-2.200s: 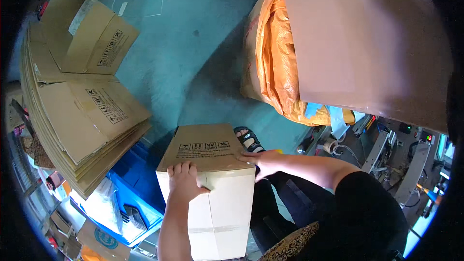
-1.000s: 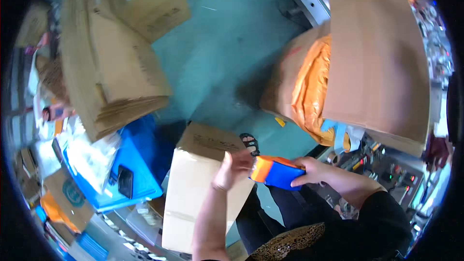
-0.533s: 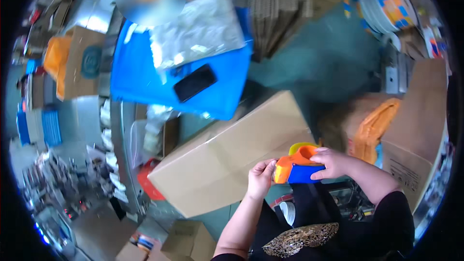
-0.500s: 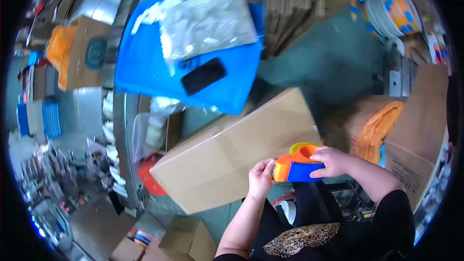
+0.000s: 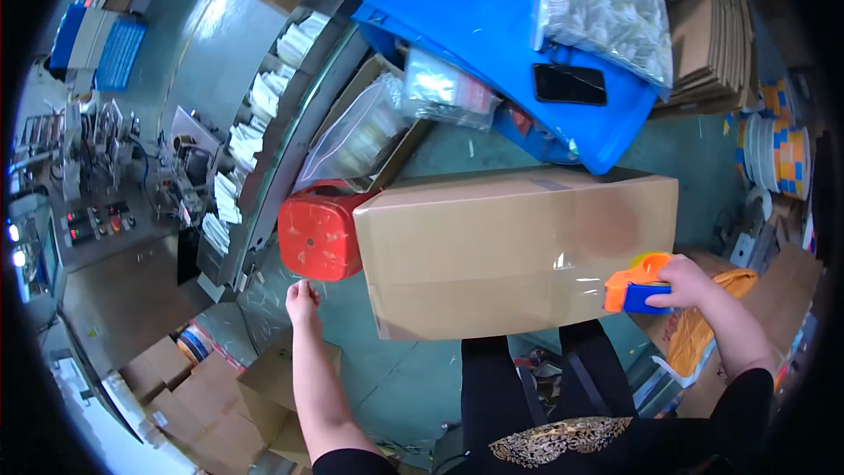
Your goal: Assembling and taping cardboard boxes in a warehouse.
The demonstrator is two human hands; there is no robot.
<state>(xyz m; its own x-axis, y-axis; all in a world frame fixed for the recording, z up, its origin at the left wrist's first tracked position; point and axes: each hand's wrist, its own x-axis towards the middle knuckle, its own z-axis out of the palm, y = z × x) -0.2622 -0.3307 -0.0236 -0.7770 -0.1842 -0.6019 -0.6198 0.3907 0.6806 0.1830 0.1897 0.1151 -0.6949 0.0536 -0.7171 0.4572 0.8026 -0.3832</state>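
Note:
In front of me stands a large closed brown cardboard box [image 5: 492, 255], its long side facing across. My right hand [image 5: 687, 283] grips an orange and blue tape dispenser [image 5: 622, 290] with a bit of yellow on top, held over the box's right end. My left hand [image 5: 303, 299] is out past the box's left end, just below a red plastic stool [image 5: 318, 233]. Its fingers are closed in a pinch. Whatever they may hold is too thin or faint to make out.
Beyond the box is a blue bin [image 5: 475, 18] bearing a black phone [image 5: 570, 84] and a clear bag of white pieces [image 5: 602, 13]. Flattened cartons [image 5: 716, 35] stand at the back right. A machine rail [image 5: 308, 114] runs along the left; an orange bag [image 5: 708, 325] lies at right.
My hands were together at the tape dispenser; now they are far apart, the left out to the left and the right further right. The view has turned, and the box appears level.

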